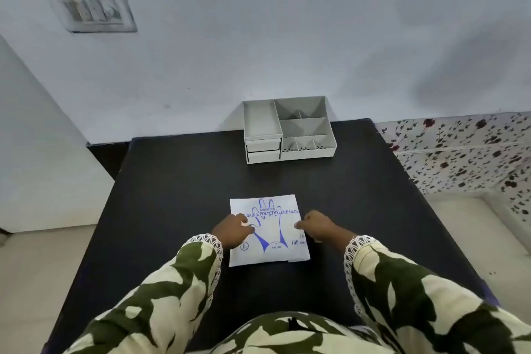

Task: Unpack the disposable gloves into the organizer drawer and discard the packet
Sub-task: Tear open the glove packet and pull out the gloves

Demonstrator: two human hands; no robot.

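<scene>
The left hand (232, 231) covers the start of the blue lettering on the packet (269, 230), and its fingers curl so tightly that I cannot tell whether they pinch the left edge or only press on it. The packet lies flat on the near middle of the black table (172, 195), its printed glove outline facing up. The right hand (317, 225) comes in from the other side, knuckles raised, fingertips bunched together at the right edge, perhaps nipping it. Both patterned sleeves run out of frame below. The organizer (288, 129) stands well apart at the table's far edge, both drawers closed.
</scene>
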